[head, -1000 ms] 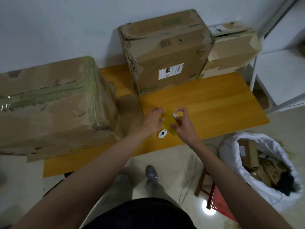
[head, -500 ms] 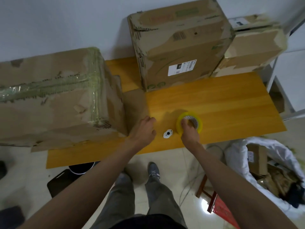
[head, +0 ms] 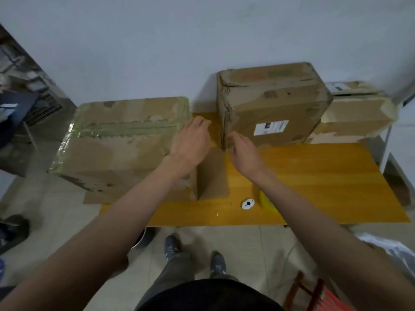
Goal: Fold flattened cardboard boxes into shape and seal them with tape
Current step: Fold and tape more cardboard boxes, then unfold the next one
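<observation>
Both hands were seen raised off the table and reaching toward 12 o'clock. The left hand (head: 190,140) was spread with fingers loosely extended, holding nothing, over the right end of the taped box (head: 125,142) at 10 o'clock; whether it touched the cardboard could not be told. The right hand (head: 241,149) was loosely curled, gripping nothing, near the bottom corner of the labelled box (head: 269,104) at 12 o'clock. Half a second earlier the tape roll (head: 265,199) had been held down under the right hand; it was now released and left on the table (head: 325,180) at about 4 o'clock, mostly hidden behind the right forearm, just beside a small white disc (head: 248,203). A loose flap (head: 213,173) was seen lying flat between the hands. The taping step was judged paused; a box was probably about to be shifted or its flap folded.
</observation>
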`<state>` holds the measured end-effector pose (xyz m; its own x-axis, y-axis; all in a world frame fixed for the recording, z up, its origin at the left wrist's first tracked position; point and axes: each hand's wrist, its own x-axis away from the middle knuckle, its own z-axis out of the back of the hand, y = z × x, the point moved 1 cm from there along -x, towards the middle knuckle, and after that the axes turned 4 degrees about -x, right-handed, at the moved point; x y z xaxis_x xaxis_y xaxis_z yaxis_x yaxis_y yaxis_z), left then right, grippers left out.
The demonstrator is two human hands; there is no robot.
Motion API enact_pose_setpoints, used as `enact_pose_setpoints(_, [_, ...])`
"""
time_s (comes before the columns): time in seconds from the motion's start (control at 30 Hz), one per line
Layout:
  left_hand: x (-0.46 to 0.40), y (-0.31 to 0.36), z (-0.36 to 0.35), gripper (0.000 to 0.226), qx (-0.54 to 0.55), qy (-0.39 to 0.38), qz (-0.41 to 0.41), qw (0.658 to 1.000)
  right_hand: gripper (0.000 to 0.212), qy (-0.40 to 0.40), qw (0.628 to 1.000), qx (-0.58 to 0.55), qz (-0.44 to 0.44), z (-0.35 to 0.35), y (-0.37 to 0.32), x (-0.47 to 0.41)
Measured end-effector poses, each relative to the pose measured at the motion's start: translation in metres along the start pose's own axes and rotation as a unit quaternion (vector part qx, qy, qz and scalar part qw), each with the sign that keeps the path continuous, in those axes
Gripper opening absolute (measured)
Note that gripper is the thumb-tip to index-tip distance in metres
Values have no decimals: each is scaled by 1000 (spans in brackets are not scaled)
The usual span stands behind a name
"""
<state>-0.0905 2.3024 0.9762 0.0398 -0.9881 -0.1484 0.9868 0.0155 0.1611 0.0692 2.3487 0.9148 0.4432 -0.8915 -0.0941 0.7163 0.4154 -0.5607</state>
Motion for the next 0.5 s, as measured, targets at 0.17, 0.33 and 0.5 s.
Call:
enact_pose_setpoints(0.17, [15,-58,-3,56,-12,-142,98,985,44,5,998,-10,65,-7,-59,-22])
enact_pose_setpoints(0.33, [21,-61,-27,65,-15,-152,90,984,40,-3,998,-23,62,-17,-73,-27])
enact_pose_setpoints(0.5, [24,-61,-32,84,-51,-151,78,984,43,-27,996,-64,53,-24,-76,-24])
